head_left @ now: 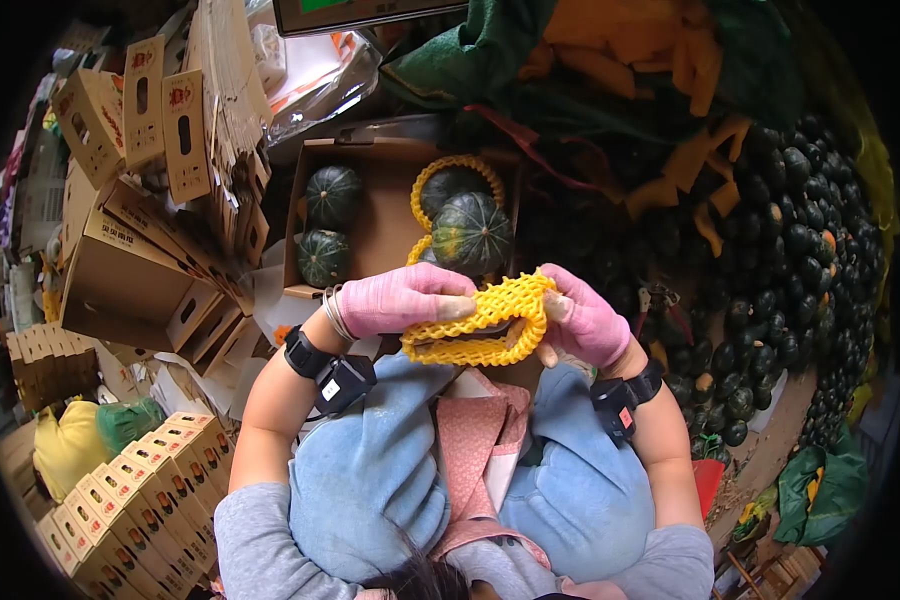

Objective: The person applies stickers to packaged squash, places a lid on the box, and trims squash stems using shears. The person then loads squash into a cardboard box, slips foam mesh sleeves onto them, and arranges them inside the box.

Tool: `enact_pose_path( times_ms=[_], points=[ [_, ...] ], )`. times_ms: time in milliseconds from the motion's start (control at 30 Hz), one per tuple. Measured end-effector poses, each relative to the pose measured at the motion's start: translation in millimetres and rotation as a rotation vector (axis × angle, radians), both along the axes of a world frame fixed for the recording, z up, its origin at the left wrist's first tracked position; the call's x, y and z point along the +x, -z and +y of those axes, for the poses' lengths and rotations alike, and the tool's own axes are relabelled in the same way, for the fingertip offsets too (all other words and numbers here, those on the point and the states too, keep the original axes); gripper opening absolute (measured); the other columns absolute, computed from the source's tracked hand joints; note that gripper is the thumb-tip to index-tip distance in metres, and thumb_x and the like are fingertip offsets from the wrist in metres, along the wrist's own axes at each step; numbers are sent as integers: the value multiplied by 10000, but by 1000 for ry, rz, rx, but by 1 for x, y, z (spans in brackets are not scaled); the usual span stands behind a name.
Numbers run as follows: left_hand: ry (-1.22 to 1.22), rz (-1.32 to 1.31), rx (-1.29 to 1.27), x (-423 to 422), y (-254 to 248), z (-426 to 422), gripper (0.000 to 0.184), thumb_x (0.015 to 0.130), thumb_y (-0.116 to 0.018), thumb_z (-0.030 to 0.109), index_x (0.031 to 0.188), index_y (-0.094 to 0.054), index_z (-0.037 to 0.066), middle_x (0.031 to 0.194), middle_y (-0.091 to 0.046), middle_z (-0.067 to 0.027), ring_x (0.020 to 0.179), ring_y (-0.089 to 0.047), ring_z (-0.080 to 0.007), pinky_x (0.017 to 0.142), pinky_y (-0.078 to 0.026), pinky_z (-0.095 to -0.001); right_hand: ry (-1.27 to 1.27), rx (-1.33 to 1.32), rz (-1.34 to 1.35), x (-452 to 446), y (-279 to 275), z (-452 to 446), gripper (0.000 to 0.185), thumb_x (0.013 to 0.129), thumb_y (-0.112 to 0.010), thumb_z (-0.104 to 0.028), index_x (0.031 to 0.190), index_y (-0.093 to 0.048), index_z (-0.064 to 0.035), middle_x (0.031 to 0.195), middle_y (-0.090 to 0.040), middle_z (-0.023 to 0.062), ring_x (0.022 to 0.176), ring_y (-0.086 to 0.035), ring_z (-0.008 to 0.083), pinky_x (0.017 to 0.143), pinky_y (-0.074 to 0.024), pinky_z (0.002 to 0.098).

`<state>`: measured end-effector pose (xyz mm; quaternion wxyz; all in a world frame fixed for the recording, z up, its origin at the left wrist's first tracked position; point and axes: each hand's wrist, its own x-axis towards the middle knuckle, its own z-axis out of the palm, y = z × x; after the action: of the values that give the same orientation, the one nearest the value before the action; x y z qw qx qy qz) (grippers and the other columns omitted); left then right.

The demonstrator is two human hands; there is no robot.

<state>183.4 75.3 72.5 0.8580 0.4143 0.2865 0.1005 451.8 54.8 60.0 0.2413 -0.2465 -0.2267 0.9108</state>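
Between my two pink-gloved hands stretches a yellow foam net sleeve (480, 318), its mouth spread toward my lap. My left hand (405, 300) grips its left end with closed fingers. At its right end, my right hand (585, 320) pinches the rim with thumb and fingers. Just beyond the sleeve, a cardboard box (385, 185) holds dark green squashes. A large striped squash (471, 232) with a yellow patch sits at its right side, over another squash (455, 188) ringed by yellow foam netting. Two bare squashes, an upper one (334, 196) and a lower one (323, 257), lie along the left.
A large pile of dark green squashes (770, 270) covers the right side. Flat cardboard (225, 80) and folded boxes (130, 270) stand at the left, with packed cartons (135, 500) below. A green sack with orange foam sleeves (610, 45) lies at the top. Pruning shears (660, 297) rest near the pile.
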Motion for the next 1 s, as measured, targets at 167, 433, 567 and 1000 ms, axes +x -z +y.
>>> enact_pose_path(
  times_ms=[167,433,567,1000],
  points=[
    [-411,450,753,13,-4,25,203,854,-670,156,966,-572,18,772,-518,20,739,-483,-60,678,-450,-227,50,64,-395,-20,5,9,337,989,-428,-305,1267,-411,-116,1062,-581,29,786,-601,89,490,-478,182],
    [-520,65,323,-15,58,31,358,918,-601,258,1173,-498,29,1069,-540,-12,1010,-489,-78,912,-399,-230,174,577,-964,-62,6,8,234,942,-517,-212,1142,-511,-92,872,-600,127,780,-613,244,626,-503,331],
    [-657,55,205,-29,61,-1,336,917,-603,270,1152,-505,51,1085,-549,-20,1046,-497,-108,945,-396,-267,201,830,-983,-67,24,7,245,905,-559,-180,1126,-517,-81,965,-582,204,908,-584,389,799,-485,383],
    [-960,150,279,-8,82,-6,149,939,-578,189,933,-557,41,823,-527,35,783,-456,-42,745,-401,-198,496,538,-980,-83,65,29,179,899,-603,-166,985,-579,-11,780,-620,107,707,-562,135,671,-484,287]
  ],
)
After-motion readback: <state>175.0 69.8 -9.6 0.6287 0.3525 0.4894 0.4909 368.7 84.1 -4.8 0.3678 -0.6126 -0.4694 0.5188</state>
